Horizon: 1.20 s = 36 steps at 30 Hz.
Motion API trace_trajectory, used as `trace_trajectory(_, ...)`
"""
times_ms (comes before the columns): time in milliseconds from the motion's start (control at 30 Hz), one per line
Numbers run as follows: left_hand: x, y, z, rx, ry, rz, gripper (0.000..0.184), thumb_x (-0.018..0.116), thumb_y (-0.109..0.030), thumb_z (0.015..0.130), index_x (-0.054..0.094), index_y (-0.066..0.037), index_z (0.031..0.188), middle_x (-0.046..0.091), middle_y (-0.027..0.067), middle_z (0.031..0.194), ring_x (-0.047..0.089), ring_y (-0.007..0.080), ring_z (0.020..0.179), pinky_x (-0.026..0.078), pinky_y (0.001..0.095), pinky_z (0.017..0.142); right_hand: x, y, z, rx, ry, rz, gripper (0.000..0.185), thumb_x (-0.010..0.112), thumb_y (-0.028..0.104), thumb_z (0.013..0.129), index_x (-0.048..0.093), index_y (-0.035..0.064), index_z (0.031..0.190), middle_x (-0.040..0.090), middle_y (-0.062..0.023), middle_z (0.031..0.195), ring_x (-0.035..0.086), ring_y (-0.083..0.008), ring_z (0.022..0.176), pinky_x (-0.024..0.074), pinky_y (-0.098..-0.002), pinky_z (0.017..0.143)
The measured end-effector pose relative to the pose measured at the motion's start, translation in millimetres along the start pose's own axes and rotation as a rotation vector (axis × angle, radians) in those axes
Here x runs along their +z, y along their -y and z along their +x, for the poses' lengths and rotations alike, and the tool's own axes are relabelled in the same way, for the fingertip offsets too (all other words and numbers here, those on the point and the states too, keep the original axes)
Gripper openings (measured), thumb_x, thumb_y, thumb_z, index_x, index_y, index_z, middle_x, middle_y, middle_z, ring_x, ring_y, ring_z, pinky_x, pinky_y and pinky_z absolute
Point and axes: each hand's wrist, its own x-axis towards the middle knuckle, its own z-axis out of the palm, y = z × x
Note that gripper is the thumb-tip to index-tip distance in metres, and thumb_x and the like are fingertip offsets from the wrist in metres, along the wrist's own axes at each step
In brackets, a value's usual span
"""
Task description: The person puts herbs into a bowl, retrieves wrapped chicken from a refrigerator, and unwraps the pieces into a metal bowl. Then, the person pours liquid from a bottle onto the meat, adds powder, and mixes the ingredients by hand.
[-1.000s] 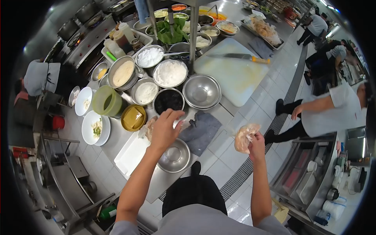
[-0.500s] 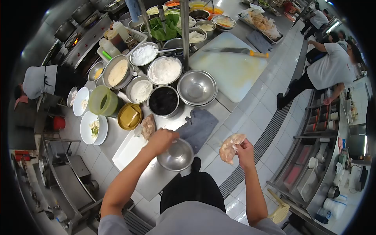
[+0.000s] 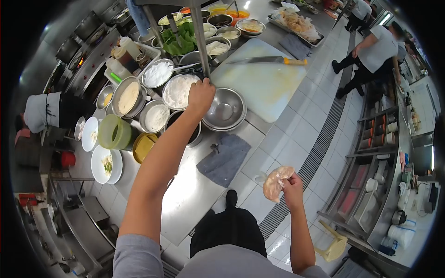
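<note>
My left hand (image 3: pixel 201 96) is stretched over the counter, its fingers curled together between the bowl of white powder (image 3: pixel 178 91) and the stacked steel bowls (image 3: pixel 225 109), close to the metal post (image 3: pixel 201 44). What it grips is hidden. Beneath that forearm a dark bowl (image 3: pixel 193 137) is partly covered. My right hand (image 3: pixel 292 185) pinches a clear plastic bag of pale pinkish food (image 3: pixel 275 184) and holds it up over the floor. A grey cloth (image 3: pixel 225 160) lies crumpled on the counter (image 3: pixel 185 208).
A knife (image 3: pixel 269 60) lies on the cutting board (image 3: pixel 259 85). White bowls (image 3: pixel 104 164), a green tub (image 3: pixel 116 133) and a golden container (image 3: pixel 143 146) stand at left. One co-worker (image 3: pixel 378 48) stands at right, another (image 3: pixel 44 111) at far left.
My left hand has moved up and away to the stacked bowls. The single steel bowl, white tray and second bag near the front no longer show. The bagged food stays in my right hand.
</note>
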Motion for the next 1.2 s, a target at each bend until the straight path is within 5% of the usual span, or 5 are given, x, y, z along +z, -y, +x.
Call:
trace_trajectory(333,13,1,23,0.049,0.053,0.139,0.015,0.062,-0.012,0.084,0.070,-0.014,0.096,0.073,0.0120,0.093,0.067,0.0239,0.094,0.043,0.0428,0.085,-11,-2,3,-0.025,-0.009,0.020,0.025,0.064,0.005,0.089,0.060,0.0004,0.113,0.068,-0.0058,0.101,0.067,-0.0136,0.087,0.0572,-0.0290,0.073)
trace_trajectory(600,-11,33,40,-0.035,0.021,-0.459,0.021,0.064,-0.014,0.085,0.062,-0.001,0.102,0.067,0.0258,0.090,0.065,0.0470,0.089,0.052,0.0531,0.081,-20,-1,1,-0.054,-0.025,0.017,0.025,0.065,0.003,0.088,0.060,-0.0001,0.112,0.068,-0.0070,0.102,0.067,-0.0139,0.089,0.0572,-0.0295,0.075)
trace_trajectory(767,-28,47,77,-0.025,0.014,-0.596,0.025,0.070,-0.017,0.080,0.063,-0.001,0.099,0.067,0.0213,0.088,0.065,0.0394,0.084,0.050,0.0431,0.075,-22,3,-6,-0.075,-0.075,-0.003,0.025,0.064,0.002,0.087,0.061,-0.0008,0.112,0.068,-0.0080,0.102,0.068,-0.0148,0.090,0.0577,-0.0302,0.077)
trace_trajectory(1000,-10,-33,120,0.006,0.001,-0.581,0.045,0.064,-0.007,0.080,0.050,0.001,0.122,0.066,0.0316,0.100,0.065,0.0450,0.097,0.052,0.0504,0.089,-22,4,-2,-0.039,-0.125,-0.001,0.025,0.064,0.003,0.088,0.061,-0.0017,0.112,0.069,-0.0087,0.101,0.069,-0.0158,0.089,0.0584,-0.0308,0.077)
trace_trajectory(1200,-28,-93,124,0.038,0.006,-0.453,0.042,0.058,-0.002,0.084,0.041,-0.002,0.123,0.066,0.0280,0.092,0.067,0.0452,0.091,0.055,0.0522,0.079,-21,0,-1,-0.067,-0.136,-0.014,0.025,0.065,0.003,0.087,0.061,-0.0017,0.111,0.069,-0.0084,0.101,0.068,-0.0158,0.089,0.0582,-0.0308,0.076)
